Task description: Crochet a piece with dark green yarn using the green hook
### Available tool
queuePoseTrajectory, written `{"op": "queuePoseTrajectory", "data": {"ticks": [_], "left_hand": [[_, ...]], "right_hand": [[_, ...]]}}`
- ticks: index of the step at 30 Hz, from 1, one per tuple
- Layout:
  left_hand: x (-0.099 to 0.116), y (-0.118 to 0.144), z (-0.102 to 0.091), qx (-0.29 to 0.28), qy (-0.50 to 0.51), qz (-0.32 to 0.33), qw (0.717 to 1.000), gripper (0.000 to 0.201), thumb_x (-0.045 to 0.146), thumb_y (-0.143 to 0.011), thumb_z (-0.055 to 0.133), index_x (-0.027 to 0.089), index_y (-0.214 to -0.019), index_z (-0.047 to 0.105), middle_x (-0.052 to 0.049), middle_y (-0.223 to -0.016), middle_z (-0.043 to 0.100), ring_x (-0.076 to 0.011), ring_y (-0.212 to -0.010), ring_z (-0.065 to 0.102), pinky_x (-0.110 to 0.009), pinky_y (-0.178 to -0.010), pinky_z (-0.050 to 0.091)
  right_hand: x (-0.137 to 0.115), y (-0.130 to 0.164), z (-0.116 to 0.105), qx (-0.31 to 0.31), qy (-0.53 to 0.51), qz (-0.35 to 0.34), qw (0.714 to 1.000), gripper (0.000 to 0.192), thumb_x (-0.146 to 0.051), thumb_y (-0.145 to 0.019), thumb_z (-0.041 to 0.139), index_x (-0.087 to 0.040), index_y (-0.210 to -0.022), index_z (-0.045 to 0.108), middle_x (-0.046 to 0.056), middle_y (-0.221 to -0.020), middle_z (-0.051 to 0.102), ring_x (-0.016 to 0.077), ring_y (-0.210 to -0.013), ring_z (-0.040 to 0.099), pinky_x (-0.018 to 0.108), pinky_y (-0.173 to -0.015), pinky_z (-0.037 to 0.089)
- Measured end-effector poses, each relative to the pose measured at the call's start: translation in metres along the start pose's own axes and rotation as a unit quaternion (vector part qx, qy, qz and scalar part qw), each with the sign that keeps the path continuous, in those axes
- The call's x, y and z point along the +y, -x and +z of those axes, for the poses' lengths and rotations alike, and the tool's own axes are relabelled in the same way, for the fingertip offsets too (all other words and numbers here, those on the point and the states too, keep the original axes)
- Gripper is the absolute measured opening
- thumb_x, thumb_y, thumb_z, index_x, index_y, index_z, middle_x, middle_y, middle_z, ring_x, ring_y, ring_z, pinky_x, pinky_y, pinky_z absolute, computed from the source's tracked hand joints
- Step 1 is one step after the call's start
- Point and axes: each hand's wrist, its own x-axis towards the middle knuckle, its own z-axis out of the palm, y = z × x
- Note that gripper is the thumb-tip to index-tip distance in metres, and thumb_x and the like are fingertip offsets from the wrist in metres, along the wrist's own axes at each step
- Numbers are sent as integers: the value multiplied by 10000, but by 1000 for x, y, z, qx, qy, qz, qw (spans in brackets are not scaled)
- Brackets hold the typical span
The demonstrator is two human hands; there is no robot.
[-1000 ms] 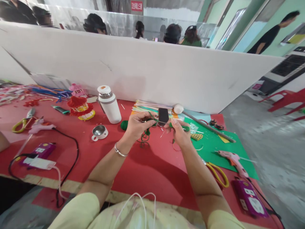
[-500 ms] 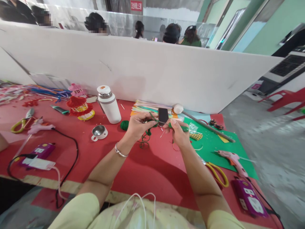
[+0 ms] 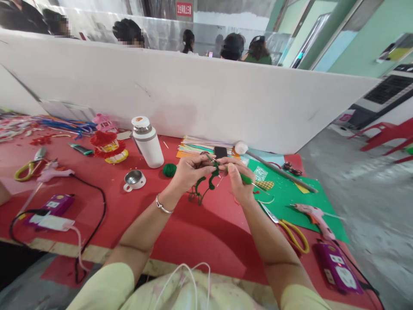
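Over the red table (image 3: 193, 232) my left hand (image 3: 189, 172) pinches a strand of green yarn (image 3: 201, 187) that hangs in a crocheted strip down to the cloth. My right hand (image 3: 237, 178) grips a green-handled crochet hook (image 3: 247, 179), its tip meeting the yarn between both hands. A small green yarn ball (image 3: 169, 170) lies just left of my left hand. A black phone (image 3: 220, 151) lies behind my fingers.
A white thermos (image 3: 147, 142), a metal cup (image 3: 134, 179) and a red paper lantern (image 3: 108, 145) stand at the left. Yellow scissors (image 3: 292, 232), a pink glue gun (image 3: 314, 217), a green sheet (image 3: 290, 198) and a purple power strip (image 3: 338, 267) lie at the right. A white partition (image 3: 193, 94) backs the table.
Both hands have dropped slightly and come closer together. The green crocheted strip now hangs lower and more of it shows. The phone is less covered.
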Motion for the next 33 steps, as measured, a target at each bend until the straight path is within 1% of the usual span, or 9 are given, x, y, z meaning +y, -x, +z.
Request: {"op": "queuePoseTrajectory", "data": {"ticks": [6,9,11,16,19,23,26,29,33], "left_hand": [[3,1,0,27,-110,48,992,213,259,-733,851,158,-919,820,-67,-919,794,-177,-814,717,-289,-757,588],[2,4,4,75,-237,102,963,113,222,-763,797,178,-866,812,-43,-828,790,-162,-740,684,-277,-720,560],[-1,7,7,100,-285,124,945,196,210,-778,773,206,-967,823,-37,-843,803,-162,-728,681,-273,-720,548],[-8,7,13,89,-203,85,971,389,271,-785,795,223,-1171,799,-15,-818,786,-103,-577,560,-235,-558,451],[-8,5,15,66,-74,11,995,515,308,-722,862,199,-1219,780,-20,-820,764,-60,-507,460,-214,-463,367],[-5,3,12,29,43,-60,997,496,278,-670,906,201,-1149,804,17,-698,676,-17,-435,379,-189,-390,267],[1,0,6,-21,104,-131,986,407,247,-631,924,209,-1025,831,52,-615,582,4,-398,339,-174,-368,215],[8,-2,1,-28,111,-156,981,350,218,-609,925,207,-947,838,25,-697,656,18,-397,322,-174,-357,180],[15,-2,-2,-16,75,-142,987,357,186,-606,905,202,-958,840,-18,-837,747,16,-411,343,-187,-355,192]], "right_hand": [[1,-1,-1,-16,9,-5,1000,279,-298,-1020,566,-281,-900,818,34,-982,771,190,-899,728,357,-764,613],[3,-1,1,-18,66,-21,997,262,-283,-1012,575,-261,-901,811,50,-986,772,194,-906,726,373,-802,607],[5,0,3,-1,120,-58,991,204,-265,-990,605,-260,-946,804,62,-1016,781,212,-943,727,401,-851,599],[8,8,8,38,159,-118,979,192,-237,-975,603,-281,-1052,773,72,-1142,795,246,-1029,744,463,-941,590],[6,12,11,70,146,-93,982,224,-272,-1003,555,-274,-1049,774,77,-1141,796,253,-1066,742,482,-980,583],[4,11,14,96,71,-31,992,276,-365,-1015,541,-273,-958,796,68,-1096,801,254,-1063,745,470,-978,595],[10,7,15,82,-41,79,993,374,-488,-1011,525,-267,-869,791,61,-1074,797,240,-981,757,401,-808,637],[22,2,15,53,-149,179,971,466,-604,-967,542,-239,-779,760,61,-981,795,190,-750,729,313,-554,580],[34,-2,12,44,-214,220,951,482,-639,-881,645,-214,-667,718,55,-880,780,134,-583,630,268,-461,505]]}}
